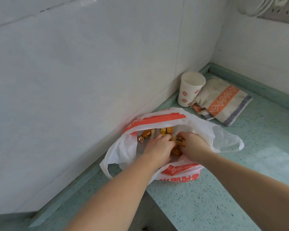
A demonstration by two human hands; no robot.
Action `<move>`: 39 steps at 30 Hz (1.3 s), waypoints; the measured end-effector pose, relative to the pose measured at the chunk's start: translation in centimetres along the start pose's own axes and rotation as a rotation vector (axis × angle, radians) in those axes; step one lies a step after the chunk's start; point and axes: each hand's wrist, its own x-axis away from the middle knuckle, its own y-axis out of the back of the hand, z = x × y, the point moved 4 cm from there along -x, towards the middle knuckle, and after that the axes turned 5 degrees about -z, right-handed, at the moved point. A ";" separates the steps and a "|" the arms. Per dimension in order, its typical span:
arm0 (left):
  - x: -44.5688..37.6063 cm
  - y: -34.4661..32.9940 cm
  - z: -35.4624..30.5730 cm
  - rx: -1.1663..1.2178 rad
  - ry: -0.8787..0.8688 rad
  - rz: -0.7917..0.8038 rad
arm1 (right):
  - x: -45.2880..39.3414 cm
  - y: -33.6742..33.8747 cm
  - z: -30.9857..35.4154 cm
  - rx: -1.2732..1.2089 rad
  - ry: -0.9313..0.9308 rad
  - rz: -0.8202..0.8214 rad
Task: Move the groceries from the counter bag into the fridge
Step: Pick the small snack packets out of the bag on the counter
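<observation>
A white and orange plastic bag point(157, 120) is seen open on the green counter point(207, 197), against the wall; both hands are reached inside it among wrapped sweets point(146, 134). A sweet is pinched by the right hand point(193, 147); the left hand point(158, 147) is curled over others, grip unclear. A paper cup point(190, 89) stands beyond the bag.

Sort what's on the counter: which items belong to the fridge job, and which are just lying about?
Job: plastic bag; wrapped candies inside it; left hand and right hand, both reaching in, the right gripping a candy.
Lying about: paper cup; folded towel.
</observation>
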 end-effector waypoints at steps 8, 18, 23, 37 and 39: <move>0.7 1.0 1.7 0.059 0.081 -0.050 | 0.4 1.9 0.4 -0.153 -0.067 -0.021; 3.2 9.1 1.3 0.339 0.217 -0.208 | 4.2 10.3 3.5 -0.464 -0.042 0.003; 4.6 16.5 -1.6 0.454 0.236 -0.325 | 7.6 14.9 5.6 -0.484 -0.022 -0.078; 9.6 21.9 -6.9 0.850 -0.038 -0.378 | 24.6 23.4 7.2 -0.516 -0.146 -0.706; 10.6 22.1 -8.6 0.857 -0.095 -0.367 | 27.5 22.8 6.8 -0.549 -0.205 -0.727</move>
